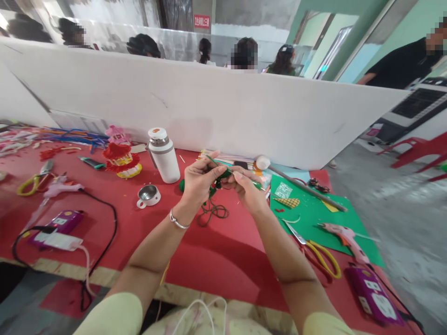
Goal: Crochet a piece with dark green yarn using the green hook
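My left hand pinches a small piece of green yarn work, and a strand of the yarn runs up over its fingers. Close against it, my right hand is closed on what looks like a crochet hook. Its green handle shows beside the fingers, while most of it is hidden. Loose loops of dark green yarn hang below onto the red table. Partly behind my left wrist is a dark green bit, probably more yarn.
Left stand a white thermos, a steel-lined cup, a red-and-yellow craft piece, a glue gun and yellow-handled scissors. Right, a green sheet bears another glue gun; scissors and a purple box lie nearby. A white partition rises behind.
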`<state>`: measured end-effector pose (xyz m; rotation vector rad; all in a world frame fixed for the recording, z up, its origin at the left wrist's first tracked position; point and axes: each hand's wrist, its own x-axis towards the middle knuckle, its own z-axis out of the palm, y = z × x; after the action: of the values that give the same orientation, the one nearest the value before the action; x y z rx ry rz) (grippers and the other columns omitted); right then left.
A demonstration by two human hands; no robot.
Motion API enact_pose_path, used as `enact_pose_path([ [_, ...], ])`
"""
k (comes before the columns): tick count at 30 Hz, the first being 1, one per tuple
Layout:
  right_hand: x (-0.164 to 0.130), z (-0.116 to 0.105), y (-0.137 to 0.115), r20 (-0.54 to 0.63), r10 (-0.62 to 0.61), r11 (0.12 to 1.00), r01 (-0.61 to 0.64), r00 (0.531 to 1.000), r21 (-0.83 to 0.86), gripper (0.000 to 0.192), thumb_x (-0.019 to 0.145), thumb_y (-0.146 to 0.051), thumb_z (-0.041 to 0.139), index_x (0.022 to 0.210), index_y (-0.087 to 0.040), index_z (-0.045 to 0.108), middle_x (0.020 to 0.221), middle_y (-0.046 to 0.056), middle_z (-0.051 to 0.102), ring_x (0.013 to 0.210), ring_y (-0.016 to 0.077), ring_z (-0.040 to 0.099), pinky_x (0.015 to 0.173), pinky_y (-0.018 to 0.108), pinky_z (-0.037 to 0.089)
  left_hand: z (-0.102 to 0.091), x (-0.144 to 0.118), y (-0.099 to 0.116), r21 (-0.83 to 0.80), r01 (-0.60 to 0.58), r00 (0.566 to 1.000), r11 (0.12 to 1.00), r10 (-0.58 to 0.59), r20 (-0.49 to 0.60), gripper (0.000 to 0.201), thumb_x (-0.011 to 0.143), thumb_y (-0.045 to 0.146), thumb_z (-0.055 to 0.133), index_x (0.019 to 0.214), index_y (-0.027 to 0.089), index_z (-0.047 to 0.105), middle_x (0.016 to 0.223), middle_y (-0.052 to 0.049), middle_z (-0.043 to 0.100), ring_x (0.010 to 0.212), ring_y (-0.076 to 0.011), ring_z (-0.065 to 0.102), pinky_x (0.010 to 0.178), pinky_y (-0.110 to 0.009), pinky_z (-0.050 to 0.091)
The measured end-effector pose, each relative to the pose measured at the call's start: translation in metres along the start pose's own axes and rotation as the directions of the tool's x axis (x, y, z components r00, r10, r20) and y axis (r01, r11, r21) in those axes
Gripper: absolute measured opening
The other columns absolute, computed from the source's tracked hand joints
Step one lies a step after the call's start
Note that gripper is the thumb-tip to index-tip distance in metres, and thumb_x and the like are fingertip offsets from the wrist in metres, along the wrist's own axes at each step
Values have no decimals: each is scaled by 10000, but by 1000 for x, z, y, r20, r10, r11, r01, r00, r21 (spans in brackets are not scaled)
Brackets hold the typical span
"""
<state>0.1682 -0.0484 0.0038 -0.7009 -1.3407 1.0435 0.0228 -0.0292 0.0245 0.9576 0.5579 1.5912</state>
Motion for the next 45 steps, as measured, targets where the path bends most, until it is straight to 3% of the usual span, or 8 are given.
enact_pose_path([
  [3,-4,1,-9,-54,-160,971,148,986,-188,278,964,-476,632,879,-238,747,1070,46,709,918,186,705,827,343,615,-2,1,0,48,-24,998,999,21,57,518,607,228,956,1102,216,802,721,15,702,673,-105,640,617,-224,532],
  [8,-7,-5,-23,60,-456,749,420,888,-512,215,1019,-360,565,980,-255,748,1004,56,750,1051,217,707,926,384,586,-5,0,6,122,-42,997,992,34,63,459,630,189,927,1073,217,810,819,-26,753,704,-117,659,616,-230,522],
  [17,-3,-24,-21,308,-549,495,599,777,-629,184,985,-316,631,1136,-254,716,1174,94,763,1068,234,746,909,393,631,-5,-2,16,47,176,974,983,-181,134,513,601,158,909,1101,173,800,704,10,700,479,-41,498,427,-177,341],
  [21,0,-32,-26,407,-499,484,636,765,-601,195,983,-336,643,1136,-243,719,1176,93,765,1043,224,755,903,376,638,-8,0,14,100,138,968,985,-156,198,444,614,136,874,1053,153,807,685,8,684,554,-82,577,509,-198,453],
  [27,-2,-27,-17,299,-520,475,562,800,-677,140,986,-281,638,1089,-229,717,1121,99,771,1017,207,756,886,345,631,-3,-7,3,299,-126,986,946,85,145,301,669,134,843,967,166,815,794,-19,736,722,-126,645,641,-219,519],
  [34,-8,-16,-11,171,-571,506,508,803,-697,174,973,-305,654,1128,-243,700,1139,101,777,1062,233,749,921,384,619,7,-10,5,35,122,990,992,-124,64,439,619,229,927,1037,170,807,742,7,688,486,-25,448,404,-163,292],
  [39,-8,-12,-12,144,-529,553,468,836,-689,161,998,-351,615,1081,-244,701,1050,77,795,1005,214,761,888,349,623,8,-10,-1,4,111,994,994,-111,11,372,643,259,926,986,175,810,797,-10,725,473,-12,433,393,-167,283],
  [45,-8,-12,-3,129,-591,508,491,796,-707,185,974,-319,660,1149,-262,675,1163,87,780,1092,231,747,964,398,612,5,-7,-3,-36,122,992,992,-121,26,363,647,263,932,974,170,805,604,53,592,421,-3,361,390,-163,274],
])
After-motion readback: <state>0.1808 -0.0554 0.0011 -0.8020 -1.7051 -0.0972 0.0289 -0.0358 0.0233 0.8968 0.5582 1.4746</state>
